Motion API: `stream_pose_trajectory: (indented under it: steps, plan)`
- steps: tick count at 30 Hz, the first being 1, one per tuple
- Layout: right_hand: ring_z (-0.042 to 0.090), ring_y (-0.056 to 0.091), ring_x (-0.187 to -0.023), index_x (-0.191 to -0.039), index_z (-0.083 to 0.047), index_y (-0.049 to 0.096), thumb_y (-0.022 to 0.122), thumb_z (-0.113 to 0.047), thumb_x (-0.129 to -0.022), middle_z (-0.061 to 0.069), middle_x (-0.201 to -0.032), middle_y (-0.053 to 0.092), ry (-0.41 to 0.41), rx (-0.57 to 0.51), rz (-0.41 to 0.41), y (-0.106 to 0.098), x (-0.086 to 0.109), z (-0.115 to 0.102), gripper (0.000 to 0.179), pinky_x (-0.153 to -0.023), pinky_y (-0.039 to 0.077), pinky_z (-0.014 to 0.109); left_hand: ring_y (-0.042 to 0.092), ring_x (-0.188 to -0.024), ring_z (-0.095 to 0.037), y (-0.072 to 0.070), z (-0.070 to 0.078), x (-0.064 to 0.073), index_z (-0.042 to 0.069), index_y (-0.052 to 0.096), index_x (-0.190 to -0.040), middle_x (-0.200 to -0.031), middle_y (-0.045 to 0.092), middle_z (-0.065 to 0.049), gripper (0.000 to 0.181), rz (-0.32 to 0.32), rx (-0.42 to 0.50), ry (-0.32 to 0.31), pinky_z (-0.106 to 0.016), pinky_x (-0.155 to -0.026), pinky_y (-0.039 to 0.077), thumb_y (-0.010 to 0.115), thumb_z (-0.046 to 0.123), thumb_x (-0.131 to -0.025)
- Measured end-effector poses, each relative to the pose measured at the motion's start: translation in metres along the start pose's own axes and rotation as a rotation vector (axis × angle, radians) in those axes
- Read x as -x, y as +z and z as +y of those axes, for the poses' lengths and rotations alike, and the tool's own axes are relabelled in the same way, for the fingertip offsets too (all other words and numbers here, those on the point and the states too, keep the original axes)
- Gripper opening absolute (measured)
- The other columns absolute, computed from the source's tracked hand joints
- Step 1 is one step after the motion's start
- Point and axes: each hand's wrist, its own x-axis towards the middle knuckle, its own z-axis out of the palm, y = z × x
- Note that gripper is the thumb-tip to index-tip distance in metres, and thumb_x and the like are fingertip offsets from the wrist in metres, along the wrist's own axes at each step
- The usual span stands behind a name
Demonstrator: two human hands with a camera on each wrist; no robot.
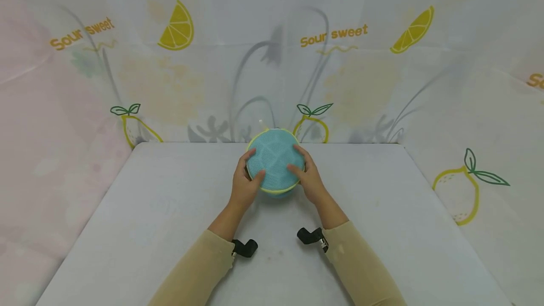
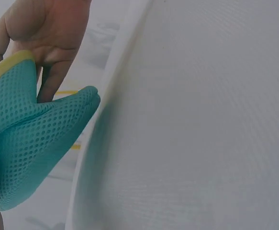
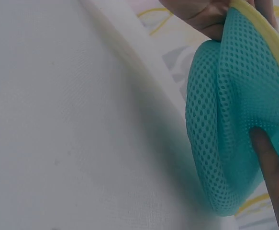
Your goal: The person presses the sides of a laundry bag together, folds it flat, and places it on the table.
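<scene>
A round teal mesh laundry bag [image 1: 276, 159] with yellow edging is held up over the far middle of the white table. My left hand [image 1: 246, 181] grips its left side, and my right hand [image 1: 312, 178] grips its right side. Both thumbs lie on the face turned toward me; most of the fingers are hidden behind the bag. In the left wrist view the mesh bag [image 2: 39, 139] shows a deep fold between its layers. A fingertip presses into the soft mesh bag [image 3: 235, 105] in the right wrist view.
The white table [image 1: 170, 221] reaches back to a printed cloth backdrop [image 1: 238, 18] with lemon drawings. Black camera mounts [image 1: 245, 248] sit on both wrists, below the beige sleeves [image 1: 197, 268].
</scene>
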Motion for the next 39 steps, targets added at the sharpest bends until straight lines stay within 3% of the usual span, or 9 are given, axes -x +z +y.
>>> stream_pose_trajectory:
  steps: [6,10,16,25,33,39]
  plan:
    - [0.033,0.028,-0.146,-0.158,-0.019,0.027,0.067,-0.007,-0.096,0.008,-0.165,0.015,-0.021,-0.012,-0.026,-0.001,0.002,-0.001,0.074,-0.111,0.036,0.053,0.028,-0.146,-0.037,-0.001,-0.001,-0.003,0.002,0.028,-0.154,-0.16,0.026,-0.022,0.069,-0.004,-0.114,-0.056,-0.052,-0.119,0.022,0.063,-0.003,-0.095]
    - [0.032,0.027,-0.147,-0.158,-0.016,0.027,0.067,-0.003,-0.095,0.009,-0.165,0.016,-0.051,-0.019,-0.042,-0.002,0.003,-0.001,0.075,-0.113,0.035,0.051,0.021,-0.148,-0.041,0.0,0.013,-0.001,0.0,0.024,-0.155,-0.161,0.02,-0.024,0.072,-0.043,-0.174,-0.1,-0.056,-0.119,0.018,0.064,0.001,-0.096]
    - [0.03,0.029,-0.146,-0.156,-0.013,0.031,0.066,-0.001,-0.094,0.01,-0.164,0.019,-0.058,-0.045,-0.05,-0.003,0.003,0.0,0.072,-0.113,0.035,0.05,0.013,-0.149,-0.046,0.002,0.036,0.003,-0.007,0.023,-0.153,-0.161,0.009,-0.03,0.071,-0.082,-0.243,-0.024,-0.062,-0.118,0.015,0.062,-0.004,-0.093]
    - [0.029,0.021,-0.15,-0.156,-0.007,0.031,0.063,0.003,-0.095,0.012,-0.165,0.016,-0.073,-0.064,-0.07,-0.006,0.004,-0.001,0.069,-0.118,0.027,0.045,0.013,-0.149,-0.043,-0.001,0.037,0.001,-0.005,0.027,-0.152,-0.162,0.013,-0.027,0.072,-0.089,-0.178,-0.07,-0.059,-0.119,0.011,0.065,0.0,-0.091]
    - [0.028,0.025,-0.149,-0.156,-0.008,0.032,0.064,0.003,-0.095,0.01,-0.166,0.016,-0.061,-0.069,-0.076,-0.007,0.005,-0.001,0.069,-0.112,0.038,0.04,0.016,-0.15,-0.041,-0.004,0.038,-0.001,-0.005,0.027,-0.152,-0.162,0.016,-0.026,0.073,-0.095,-0.115,-0.078,-0.056,-0.12,0.012,0.062,-0.002,-0.087]
    - [0.027,0.022,-0.149,-0.155,-0.007,0.032,0.062,0.005,-0.095,0.009,-0.166,0.016,-0.058,-0.092,-0.079,-0.007,0.004,-0.001,0.068,-0.116,0.031,0.044,0.023,-0.148,-0.04,-0.008,0.034,-0.003,-0.005,0.029,-0.153,-0.16,0.024,-0.026,0.071,-0.113,-0.114,-0.075,-0.054,-0.12,0.017,0.059,-0.001,-0.089]
